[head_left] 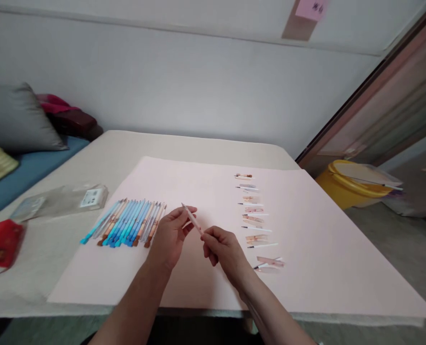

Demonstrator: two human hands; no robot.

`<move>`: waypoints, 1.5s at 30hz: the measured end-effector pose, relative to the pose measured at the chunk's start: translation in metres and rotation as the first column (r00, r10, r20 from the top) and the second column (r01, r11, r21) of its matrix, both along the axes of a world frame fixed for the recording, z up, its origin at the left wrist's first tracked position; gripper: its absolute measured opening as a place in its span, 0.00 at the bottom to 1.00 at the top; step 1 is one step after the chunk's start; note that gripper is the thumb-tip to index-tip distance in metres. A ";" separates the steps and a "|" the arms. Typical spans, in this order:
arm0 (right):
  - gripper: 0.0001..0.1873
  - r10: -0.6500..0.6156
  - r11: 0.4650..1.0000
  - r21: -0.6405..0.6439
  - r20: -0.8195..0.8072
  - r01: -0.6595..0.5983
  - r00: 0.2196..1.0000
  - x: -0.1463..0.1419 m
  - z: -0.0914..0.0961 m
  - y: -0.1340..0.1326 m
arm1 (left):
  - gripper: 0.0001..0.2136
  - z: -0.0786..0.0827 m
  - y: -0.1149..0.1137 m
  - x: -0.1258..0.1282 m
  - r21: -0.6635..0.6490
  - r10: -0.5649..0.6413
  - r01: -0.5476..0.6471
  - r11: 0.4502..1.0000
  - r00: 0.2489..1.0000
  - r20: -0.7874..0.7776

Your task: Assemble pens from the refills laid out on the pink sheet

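A slim pale pink pen (192,219) is held up at a slant above the pink sheet (198,287). The fingers of my left hand (170,237) close round it near its pointed upper end. My right hand (224,247) pinches its lower end. Left of my left hand lies a row of several pens (128,223), in blue, clear and orange-brown, side by side. To the right, several sets of pen parts (255,219) run in a column, with thin white refills and clear or orange-tinted barrels. The nearest set (270,262) lies crossed.
A clear plastic bag (67,200) with a white label and a red packet (2,243) lie on the table's left. A grey cushion (18,120) rests on a blue seat beyond. A yellow bucket (356,184) stands on the floor at right, and a wall rises behind the table.
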State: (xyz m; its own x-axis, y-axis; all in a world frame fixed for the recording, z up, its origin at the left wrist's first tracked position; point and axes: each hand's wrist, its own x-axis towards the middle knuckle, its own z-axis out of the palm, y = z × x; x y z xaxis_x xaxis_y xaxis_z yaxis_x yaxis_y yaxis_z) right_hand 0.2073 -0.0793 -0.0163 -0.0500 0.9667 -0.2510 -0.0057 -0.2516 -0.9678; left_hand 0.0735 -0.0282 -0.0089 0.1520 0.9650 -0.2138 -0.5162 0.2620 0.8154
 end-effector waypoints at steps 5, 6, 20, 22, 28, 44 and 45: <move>0.10 0.003 0.999 0.041 -0.006 -0.002 1.000 -0.001 -0.001 -0.001 | 0.09 0.000 0.000 0.001 0.018 0.090 -0.089 0.996 0.990 -0.109; 0.10 0.004 0.999 0.035 -0.021 -0.003 1.000 -0.001 -0.001 -0.002 | 0.09 0.000 0.000 0.001 0.028 0.090 -0.087 0.996 0.989 -0.114; 0.11 -0.012 0.998 -0.055 -0.232 -0.001 0.973 0.000 -0.001 -0.002 | 0.09 0.000 -0.002 0.002 -0.027 0.049 -0.050 0.998 0.998 -0.035; 0.10 -0.005 1.000 -0.027 -0.161 0.001 0.987 -0.001 -0.001 -0.001 | 0.09 0.000 -0.002 0.003 -0.022 0.081 -0.082 0.996 0.994 -0.073; 0.11 0.010 0.996 -0.080 -0.287 -0.034 0.958 -0.001 -0.003 -0.003 | 0.08 0.002 -0.003 0.003 0.019 0.037 -0.036 0.999 0.998 -0.048; 0.14 -0.206 0.957 -0.261 -0.301 0.127 0.931 -0.002 -0.018 0.009 | 0.09 0.000 0.004 -0.003 -0.280 0.298 -0.330 0.902 0.943 -0.151; 0.13 -0.227 0.949 -0.283 -0.309 0.138 0.924 -0.002 -0.022 0.010 | 0.09 0.000 0.005 -0.004 -0.257 0.324 -0.353 0.900 0.934 -0.149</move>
State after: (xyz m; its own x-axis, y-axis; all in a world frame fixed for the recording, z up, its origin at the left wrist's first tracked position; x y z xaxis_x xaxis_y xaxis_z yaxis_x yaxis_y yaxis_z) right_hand 0.2057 -0.0691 -0.0381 -0.0024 0.8740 -0.4858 -0.3862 -0.4490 -0.8058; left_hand 0.0697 -0.0232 -0.0085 -0.2093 0.8547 -0.4750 -0.5328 0.3076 0.7883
